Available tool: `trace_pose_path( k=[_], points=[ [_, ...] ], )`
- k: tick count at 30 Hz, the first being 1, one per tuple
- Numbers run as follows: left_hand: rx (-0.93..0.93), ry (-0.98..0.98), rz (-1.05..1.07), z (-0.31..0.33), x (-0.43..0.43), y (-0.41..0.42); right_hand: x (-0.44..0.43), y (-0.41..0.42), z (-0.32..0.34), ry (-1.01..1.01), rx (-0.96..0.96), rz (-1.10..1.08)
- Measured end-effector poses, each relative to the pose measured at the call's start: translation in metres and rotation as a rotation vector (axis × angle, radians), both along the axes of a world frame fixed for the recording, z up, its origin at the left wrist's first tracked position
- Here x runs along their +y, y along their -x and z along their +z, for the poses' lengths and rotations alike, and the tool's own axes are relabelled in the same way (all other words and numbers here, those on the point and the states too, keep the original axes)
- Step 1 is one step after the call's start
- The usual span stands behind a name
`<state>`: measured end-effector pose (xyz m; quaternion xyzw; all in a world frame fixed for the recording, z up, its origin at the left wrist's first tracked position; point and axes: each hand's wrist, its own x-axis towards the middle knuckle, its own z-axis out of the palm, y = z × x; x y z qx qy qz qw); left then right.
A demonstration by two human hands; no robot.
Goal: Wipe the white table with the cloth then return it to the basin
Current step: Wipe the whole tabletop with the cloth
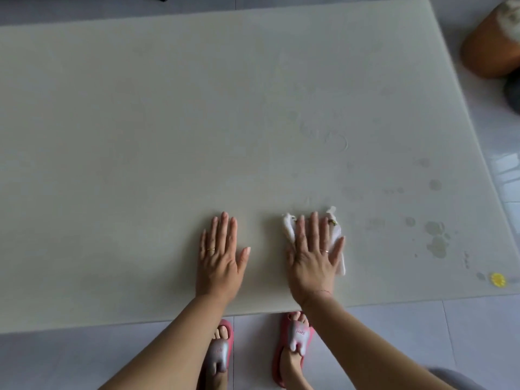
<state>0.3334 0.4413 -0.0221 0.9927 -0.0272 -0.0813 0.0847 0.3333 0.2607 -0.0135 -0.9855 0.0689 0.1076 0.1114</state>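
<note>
right hand [312, 257] flat on cloth [336, 237], fingers [314, 223] spread to press it onto bench [140, 136] near front edge. left hand [219, 257] empty, spread flat, likely bracing. wet spots [436, 237] further right.

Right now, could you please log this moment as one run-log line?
stage: wiping | right hand: flat on cloth | left hand: flat on table, empty | wet spots: right of cloth

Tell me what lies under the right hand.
A white cloth lies under the right hand, flat on the table. Its edges show beside the fingers; its middle is covered.
</note>
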Motion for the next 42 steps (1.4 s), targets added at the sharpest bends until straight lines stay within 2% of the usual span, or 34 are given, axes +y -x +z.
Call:
trace_pose_path(
  k=[4, 6, 10, 13, 15, 18, 20, 22, 23, 26, 28, 29, 31, 33, 35, 36, 37, 38, 42],
  points=[
    [-0.006, -0.01, 0.006, 0.0, -0.001, 0.0, 0.008, 0.0, -0.001, -0.002, -0.063, 0.591],
    [0.002, 0.0, 0.019, 0.0, 0.0, 0.0, -0.017, -0.02, -0.003, 0.024, -0.077, 0.668],
    [0.009, 0.001, 0.024, -0.002, 0.0, 0.001, -0.058, -0.071, -0.005, 0.08, -0.018, 0.301],
    [0.002, 0.002, 0.033, -0.005, -0.001, 0.001, -0.043, -0.084, -0.007, 0.05, 0.007, -0.02],
    [0.014, 0.003, 0.033, -0.006, -0.001, 0.001, -0.006, -0.078, -0.007, 0.005, -0.005, -0.052],
    [0.054, -0.024, 0.022, -0.005, 0.0, 0.0, 0.045, -0.055, -0.006, -0.024, -0.064, 0.366],
    [0.07, -0.023, 0.012, -0.003, 0.001, -0.001, 0.036, -0.062, -0.007, 0.002, -0.108, 0.636],
    [0.06, 0.004, 0.014, -0.001, 0.001, -0.001, 0.006, -0.083, -0.008, 0.03, -0.129, 0.719],
    [0.05, 0.024, 0.015, 0.0, 0.002, -0.001, -0.012, -0.097, -0.009, 0.033, -0.133, 0.648],
    [0.007, 0.073, 0.004, 0.003, 0.002, -0.006, -0.047, -0.135, -0.008, 0.037, -0.055, 0.191],
    [-0.026, 0.099, 0.007, 0.007, 0.002, -0.016, -0.034, -0.142, -0.008, 0.017, -0.035, -0.072],
    [-0.043, 0.114, 0.015, 0.01, 0.0, -0.025, -0.018, -0.141, -0.008, -0.001, -0.029, -0.125],
    [-0.079, 0.135, 0.036, 0.014, -0.003, -0.046, 0.02, -0.132, -0.009, -0.026, -0.061, 0.001],
    [-0.107, 0.145, 0.05, 0.017, -0.004, -0.07, 0.044, -0.12, -0.009, -0.025, -0.09, 0.326],
    [-0.132, 0.139, 0.044, 0.017, -0.002, -0.093, 0.028, -0.132, -0.01, -0.01, -0.123, 0.614],
    [-0.136, 0.132, 0.04, 0.016, 0.0, -0.103, 0.012, -0.146, -0.01, 0.009, -0.12, 0.686],
    [-0.139, 0.125, 0.037, 0.015, 0.003, -0.112, -0.007, -0.16, -0.01, 0.03, -0.124, 0.676],
    [-0.142, 0.118, 0.033, 0.013, 0.005, -0.121, -0.027, -0.174, -0.012, 0.04, -0.123, 0.572],
    [-0.142, 0.098, 0.034, 0.01, 0.007, -0.149, -0.066, -0.216, -0.011, 0.052, -0.028, -0.076]
  ],
)
